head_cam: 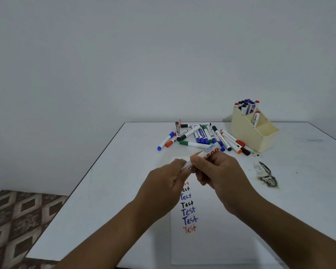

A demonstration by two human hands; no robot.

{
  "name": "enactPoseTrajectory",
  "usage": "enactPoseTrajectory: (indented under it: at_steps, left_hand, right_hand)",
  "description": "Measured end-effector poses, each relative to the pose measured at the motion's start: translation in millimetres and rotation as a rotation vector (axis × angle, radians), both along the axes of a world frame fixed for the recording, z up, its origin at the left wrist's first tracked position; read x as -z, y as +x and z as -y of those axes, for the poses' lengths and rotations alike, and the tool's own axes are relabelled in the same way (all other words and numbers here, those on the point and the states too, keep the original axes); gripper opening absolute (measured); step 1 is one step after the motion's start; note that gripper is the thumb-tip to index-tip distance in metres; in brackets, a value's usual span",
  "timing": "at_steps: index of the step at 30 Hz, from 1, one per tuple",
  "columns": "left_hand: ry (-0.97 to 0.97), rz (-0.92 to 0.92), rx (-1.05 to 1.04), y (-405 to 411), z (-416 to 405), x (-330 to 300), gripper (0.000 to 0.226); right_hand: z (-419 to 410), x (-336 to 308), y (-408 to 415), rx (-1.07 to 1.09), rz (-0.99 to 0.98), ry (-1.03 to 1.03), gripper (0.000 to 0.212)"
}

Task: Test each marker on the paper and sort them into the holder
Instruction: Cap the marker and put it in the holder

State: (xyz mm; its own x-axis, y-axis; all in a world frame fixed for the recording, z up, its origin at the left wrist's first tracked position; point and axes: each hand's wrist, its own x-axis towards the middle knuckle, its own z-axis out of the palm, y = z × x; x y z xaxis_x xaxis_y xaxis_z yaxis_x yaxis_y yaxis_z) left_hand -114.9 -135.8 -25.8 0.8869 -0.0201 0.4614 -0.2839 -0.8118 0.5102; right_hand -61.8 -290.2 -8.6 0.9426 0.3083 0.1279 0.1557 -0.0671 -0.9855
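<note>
Both hands grip one white marker [206,153] above the paper [211,235].

The right hand [215,171] curls its fingers round the barrel; the left hand [165,181] pinches the marker's lower end, which its fingers hide. The paper carries a column of "Test" words in red, black and blue. Beyond the paper lies a loose pile of markers [200,135]; right of that pile stands the cream holder [254,133], with markers upright in its rear compartments.

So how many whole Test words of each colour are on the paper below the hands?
Blue Test words: 3
Black Test words: 1
Red Test words: 1
Total: 5 whole; others half hidden by the left hand and right hand.
</note>
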Motion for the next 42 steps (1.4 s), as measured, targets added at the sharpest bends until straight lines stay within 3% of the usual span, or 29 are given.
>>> enactPoseTrajectory:
  at_steps: [8, 15, 18, 21, 24, 29, 35, 39, 42]
  left_hand:
    - [0.017, 0.03, 0.017, -0.3, -3.7, -3.1, 0.043]
    - [0.312, -0.129, -0.072, 8.9, -3.7, -12.1, 0.01]
    - [0.208, -0.163, -0.108, 9.5, -0.1, -8.7, 0.031]
    - [0.144, -0.154, -0.1, 7.4, 3.1, -4.9, 0.027]
    - [0.171, -0.071, -0.078, 6.7, 3.3, -1.8, 0.025]
    - [0.089, 0.029, 0.009, 3.4, -1.5, -5.4, 0.051]
    - [0.018, -0.017, 0.016, 5.3, -6.1, -9.9, 0.051]
    - [-0.003, -0.105, -0.013, 1.1, -12.2, -9.6, 0.077]
    - [-0.119, -0.2, 0.014, -4.3, -13.7, -7.0, 0.058]
  right_hand:
    - [-0.8, 4.1, -2.9, 0.031, -0.042, 0.014, 0.034]
    - [-3.1, 6.6, 1.2, 0.135, -0.003, 0.012, 0.047]
    - [-4.8, 3.6, 1.4, 0.145, -0.004, 0.038, 0.047]
    - [-5.4, 0.3, 1.7, 0.112, -0.009, 0.069, 0.026]
    - [-3.6, 0.4, -0.2, 0.088, -0.031, 0.066, 0.021]
    - [3.2, -3.1, -1.4, 0.059, -0.007, 0.081, 0.02]
    - [8.8, -12.6, 1.3, 0.022, 0.089, 0.038, 0.024]
    - [11.4, -20.4, 3.3, 0.011, 0.177, -0.002, 0.02]
    - [19.7, -27.7, 10.2, 0.051, 0.343, -0.11, 0.019]
